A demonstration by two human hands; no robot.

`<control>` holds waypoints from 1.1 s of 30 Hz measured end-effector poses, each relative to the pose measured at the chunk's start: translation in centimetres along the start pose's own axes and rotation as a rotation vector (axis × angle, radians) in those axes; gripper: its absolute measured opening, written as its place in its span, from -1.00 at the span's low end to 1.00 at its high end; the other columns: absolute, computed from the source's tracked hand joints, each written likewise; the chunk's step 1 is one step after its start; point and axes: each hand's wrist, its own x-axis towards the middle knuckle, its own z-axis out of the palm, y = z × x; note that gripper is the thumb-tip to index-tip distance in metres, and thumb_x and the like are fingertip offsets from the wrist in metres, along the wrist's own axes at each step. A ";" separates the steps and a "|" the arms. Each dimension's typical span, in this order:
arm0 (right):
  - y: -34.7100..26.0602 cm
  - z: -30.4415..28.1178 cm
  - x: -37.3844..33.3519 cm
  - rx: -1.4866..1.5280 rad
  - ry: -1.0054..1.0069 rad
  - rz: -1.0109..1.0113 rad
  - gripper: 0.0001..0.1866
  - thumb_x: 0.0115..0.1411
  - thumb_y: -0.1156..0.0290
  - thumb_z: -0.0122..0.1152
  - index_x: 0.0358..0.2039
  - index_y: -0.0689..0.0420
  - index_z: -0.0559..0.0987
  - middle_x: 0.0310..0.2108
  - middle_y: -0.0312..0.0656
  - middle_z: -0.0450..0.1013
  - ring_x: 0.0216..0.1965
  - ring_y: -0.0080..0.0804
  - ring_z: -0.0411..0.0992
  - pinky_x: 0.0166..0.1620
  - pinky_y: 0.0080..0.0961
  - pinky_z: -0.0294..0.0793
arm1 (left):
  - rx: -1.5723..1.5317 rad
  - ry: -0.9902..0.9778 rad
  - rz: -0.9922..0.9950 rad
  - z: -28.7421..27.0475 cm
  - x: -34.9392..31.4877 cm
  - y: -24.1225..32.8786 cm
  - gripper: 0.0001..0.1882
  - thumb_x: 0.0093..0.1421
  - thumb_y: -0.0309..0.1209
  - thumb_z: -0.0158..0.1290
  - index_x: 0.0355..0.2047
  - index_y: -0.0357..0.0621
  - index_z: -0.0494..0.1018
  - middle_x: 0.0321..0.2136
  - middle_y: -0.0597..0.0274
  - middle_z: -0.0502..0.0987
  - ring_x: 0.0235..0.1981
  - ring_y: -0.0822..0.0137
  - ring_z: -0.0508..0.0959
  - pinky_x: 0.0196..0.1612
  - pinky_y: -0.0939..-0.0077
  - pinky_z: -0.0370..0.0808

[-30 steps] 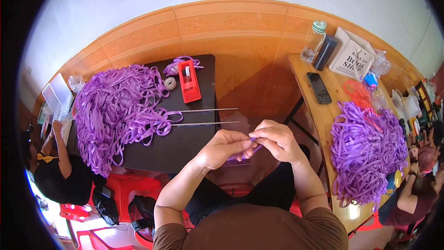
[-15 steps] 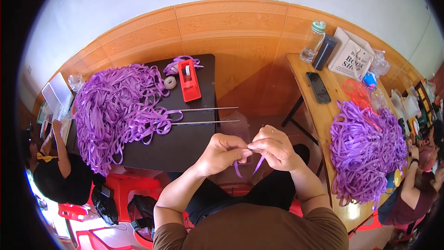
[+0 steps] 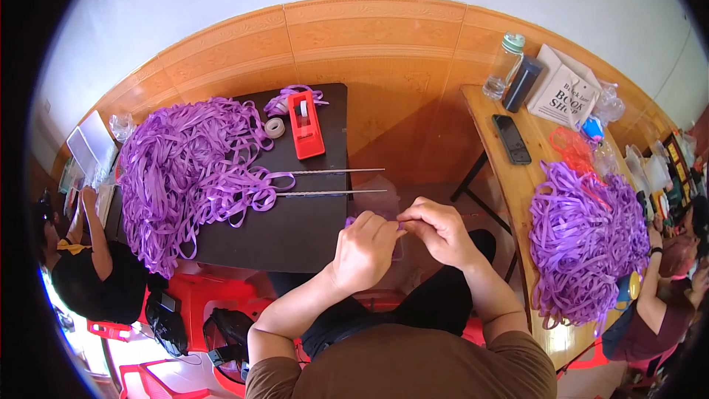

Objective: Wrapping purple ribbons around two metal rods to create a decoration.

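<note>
On wooden table, bottle holds shallow clear liquid; left hand, right hand: fingers clamped on purple ribbon

Through my head feed, I see the left hand and right hand close together, fingers closed on a purple ribbon they mostly hide. On the black table I have a ribbon heap, a red tape dispenser and two thin rods jutting past the edge; on the wooden table, a second heap and a phone.
</note>
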 end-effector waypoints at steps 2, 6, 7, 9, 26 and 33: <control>-0.1 -0.4 0.3 0.124 0.007 0.058 -0.80 0.00 0.74 0.18 -0.31 0.29 0.52 -0.49 -0.11 0.41 -0.47 -0.33 0.42 -0.36 -0.52 0.39 | -0.240 0.070 -0.221 0.3 -0.3 0.0 -0.91 0.02 -0.57 0.18 -0.45 -0.32 0.51 -0.59 0.17 0.50 -0.59 0.25 0.47 -0.54 0.54 0.39; 2.6 -1.6 -0.2 -0.303 -0.039 -0.228 -0.74 -0.04 0.73 0.17 -0.29 0.23 0.54 -0.45 -0.17 0.44 -0.47 -0.28 0.41 -0.37 -0.44 0.34 | -0.741 -0.056 -0.740 0.8 -1.7 0.0 -0.89 0.14 -0.51 0.13 -0.37 -0.34 0.52 -0.54 0.24 0.54 -0.58 0.43 0.47 -0.54 0.61 0.37; 3.0 -1.6 -0.4 -0.391 -0.027 -0.254 -0.73 -0.07 0.71 0.19 -0.30 0.21 0.56 -0.45 -0.22 0.44 -0.46 -0.27 0.41 -0.38 -0.42 0.31 | -0.956 -0.055 -0.889 1.1 -2.0 0.0 -0.83 0.17 -0.44 0.12 -0.30 -0.32 0.52 -0.51 0.27 0.55 -0.53 0.50 0.47 -0.53 0.65 0.36; 3.9 -0.9 -0.3 -0.451 0.011 -0.285 -0.72 -0.10 0.67 0.20 -0.30 0.19 0.55 -0.44 -0.24 0.44 -0.44 -0.30 0.41 -0.39 -0.42 0.29 | -1.252 -0.056 -1.105 2.2 -3.1 -0.1 -0.76 0.29 -0.35 0.00 -0.17 -0.25 0.51 -0.44 0.27 0.56 -0.46 0.54 0.49 -0.44 0.74 0.36; 7.5 -0.8 -1.8 -0.516 -0.235 -0.037 -0.73 -0.03 0.65 0.10 -0.27 0.14 0.52 -0.38 -0.20 0.42 -0.31 -0.19 0.41 -0.30 -0.38 0.30 | -1.548 -0.034 -1.161 4.5 -3.9 -1.6 -0.77 0.31 -0.40 -0.07 -0.27 -0.35 0.49 -0.55 0.25 0.47 -0.49 0.41 0.46 -0.36 0.55 0.39; 10.8 -2.3 -4.9 0.963 -0.312 0.573 -0.87 0.24 0.50 0.00 -0.30 0.27 0.51 -0.51 -0.20 0.44 -0.42 -0.41 0.42 -0.27 -0.50 0.41 | -1.430 -0.172 -1.186 2.1 -4.0 -1.9 -0.73 0.33 -0.36 -0.09 -0.29 -0.37 0.47 -0.57 0.30 0.45 -0.55 0.49 0.43 -0.46 0.69 0.36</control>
